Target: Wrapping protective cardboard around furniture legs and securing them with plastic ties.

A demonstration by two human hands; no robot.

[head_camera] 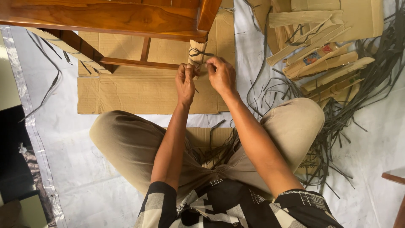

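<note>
I sit cross-legged on the floor before a brown wooden table (105, 17). One of its legs is wrapped in corrugated cardboard (198, 52) and bound with a thin black strap (200, 52). My left hand (185, 82) and my right hand (221, 74) are both closed at the base of that wrapped leg, fingers pinching the black strap against the cardboard. The strap's ends are mostly hidden between my fingers.
A flat cardboard sheet (143, 88) lies under the table. A pile of cardboard strips (325, 59) and tangled black straps (371, 80) sits at the right. More straps (215, 147) lie in my lap. White plastic sheeting (63, 139) covers the floor.
</note>
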